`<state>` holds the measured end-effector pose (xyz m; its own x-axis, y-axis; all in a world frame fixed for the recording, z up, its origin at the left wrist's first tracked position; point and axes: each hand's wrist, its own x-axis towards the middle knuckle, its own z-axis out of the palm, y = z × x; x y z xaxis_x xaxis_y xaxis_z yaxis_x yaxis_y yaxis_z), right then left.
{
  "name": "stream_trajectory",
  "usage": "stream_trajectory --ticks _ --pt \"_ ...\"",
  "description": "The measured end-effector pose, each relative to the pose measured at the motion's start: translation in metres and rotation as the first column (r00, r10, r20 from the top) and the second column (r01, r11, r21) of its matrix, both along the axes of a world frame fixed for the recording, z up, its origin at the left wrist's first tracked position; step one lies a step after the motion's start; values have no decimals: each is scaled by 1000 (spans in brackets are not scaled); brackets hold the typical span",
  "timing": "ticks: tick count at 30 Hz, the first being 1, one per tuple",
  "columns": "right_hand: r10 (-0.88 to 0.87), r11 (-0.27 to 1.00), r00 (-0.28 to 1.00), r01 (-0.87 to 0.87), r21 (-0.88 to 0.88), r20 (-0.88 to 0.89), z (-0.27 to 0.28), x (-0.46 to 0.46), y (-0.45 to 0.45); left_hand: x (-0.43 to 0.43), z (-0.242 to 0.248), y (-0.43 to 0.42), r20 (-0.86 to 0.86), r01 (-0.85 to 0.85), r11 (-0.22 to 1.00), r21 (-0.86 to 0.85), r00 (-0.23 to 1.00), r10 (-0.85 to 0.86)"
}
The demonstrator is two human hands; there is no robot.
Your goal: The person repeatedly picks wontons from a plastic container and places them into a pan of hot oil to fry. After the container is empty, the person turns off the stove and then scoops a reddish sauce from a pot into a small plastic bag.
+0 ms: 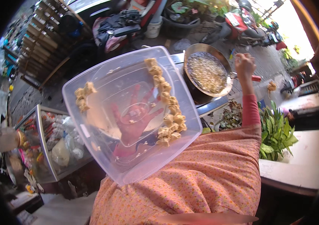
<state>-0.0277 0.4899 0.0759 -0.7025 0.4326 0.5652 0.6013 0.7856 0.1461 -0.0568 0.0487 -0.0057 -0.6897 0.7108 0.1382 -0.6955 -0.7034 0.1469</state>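
My left hand (134,121) is spread flat beneath a clear plastic tub (127,180) and bears it up; its fingers show through the base. Inside, folded dough dumplings (173,112) form a row along the right side, and several more (84,95) sit at the left, with small crumbs between. Right of the tub stands a deep metal frying pan (189,76) with bubbling oil (207,72) in it. My right hand (245,63) is raised just right of the pan, near its red handle (256,78), fingers curled; whether it holds something small cannot be told.
A metal-edged stove (213,106) carries the pan. A glass display case (47,140) with bagged goods stands at the left. Leafy potted plants (276,132) and a pale counter (294,171) are at the right. Beyond are a white bucket (153,29) and a parked motorcycle (238,22).
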Motion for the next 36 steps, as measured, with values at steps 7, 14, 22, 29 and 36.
stream_trajectory --ticks 7,14,22,29,36 --pt "831 319 445 -873 -368 -335 74 -32 -227 7 5 4 10 39 997 67 999 -40" --pt "900 165 379 -754 -635 -216 29 -84 -370 15 -6 -3 -181 43 945 325 983 18" --pt "876 216 412 -799 -561 -250 34 -73 -369 21 -8 -14 43 -7 993 120 999 1" --pt "864 226 469 -685 -692 -182 87 -9 -264 14 13 -6 81 40 997 68 996 -45" --pt "767 170 620 -445 -879 -166 93 1 -196 11 10 2 -9 71 994 79 997 -71"
